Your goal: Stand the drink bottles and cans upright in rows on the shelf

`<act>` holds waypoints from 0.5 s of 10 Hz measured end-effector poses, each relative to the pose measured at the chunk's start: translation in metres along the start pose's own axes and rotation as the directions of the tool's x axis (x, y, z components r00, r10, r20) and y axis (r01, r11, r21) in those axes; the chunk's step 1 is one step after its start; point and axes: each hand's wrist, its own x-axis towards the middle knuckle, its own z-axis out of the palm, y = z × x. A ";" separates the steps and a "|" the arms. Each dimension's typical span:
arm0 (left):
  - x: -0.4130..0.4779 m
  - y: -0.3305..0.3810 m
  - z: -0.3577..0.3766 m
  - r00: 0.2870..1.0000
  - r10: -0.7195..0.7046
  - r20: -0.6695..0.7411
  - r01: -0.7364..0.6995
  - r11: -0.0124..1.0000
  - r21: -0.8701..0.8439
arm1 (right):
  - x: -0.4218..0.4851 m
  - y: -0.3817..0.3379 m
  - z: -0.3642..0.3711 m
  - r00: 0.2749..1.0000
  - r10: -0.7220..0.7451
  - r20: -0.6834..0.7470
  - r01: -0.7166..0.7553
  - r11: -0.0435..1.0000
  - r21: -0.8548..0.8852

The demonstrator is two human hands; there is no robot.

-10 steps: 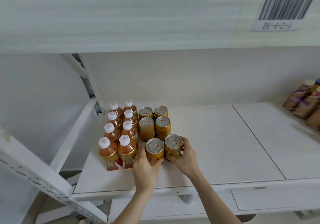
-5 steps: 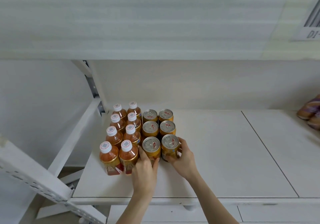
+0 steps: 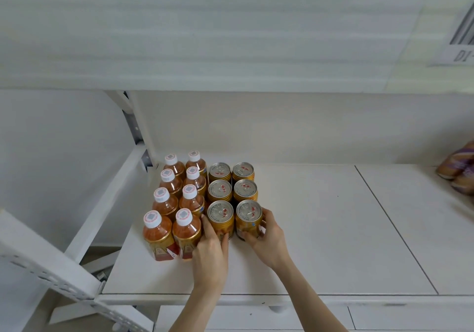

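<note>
Gold front-left can (image 3: 220,220) and front-right can (image 3: 249,218) have slid back over the last second. They now touch the middle pair, upright on the shelf (image 3: 320,242) beside the bottles (image 3: 179,198). Grip: left hand (image 3: 210,249) wraps the former, right hand (image 3: 266,239) the latter. Rows look closed up.

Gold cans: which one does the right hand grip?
The front can of the right column; the right hand curls round it. The left hand holds the front-left can.

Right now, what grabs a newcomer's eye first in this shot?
A tight block of upright drinks stands at the left end of the shelf: eight white-capped bottles, then six gold cans beside them. The left hand grips the front left can, the right hand the front right can.
</note>
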 end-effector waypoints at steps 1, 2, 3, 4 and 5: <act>-0.001 -0.002 -0.002 1.000 -0.003 0.007 0.003 1.000 -0.013 | -0.001 -0.002 -0.002 1.000 -0.001 0.031 0.001 1.000 -0.015; -0.007 -0.004 0.001 1.000 0.016 0.005 -0.016 1.000 -0.016 | -0.003 -0.001 -0.006 0.998 -0.034 0.058 0.037 0.998 -0.049; -0.014 -0.014 0.006 0.998 0.068 0.015 -0.067 0.996 -0.050 | -0.006 -0.002 -0.012 0.993 -0.060 0.106 0.072 0.991 -0.116; -0.024 -0.025 0.008 0.989 0.149 -0.009 -0.149 0.986 -0.073 | -0.009 -0.003 -0.020 0.982 -0.086 0.167 0.122 0.969 -0.215; -0.037 -0.022 -0.001 0.979 0.188 0.074 -0.181 0.978 -0.101 | -0.024 -0.004 -0.028 0.978 -0.048 0.203 0.102 0.959 -0.264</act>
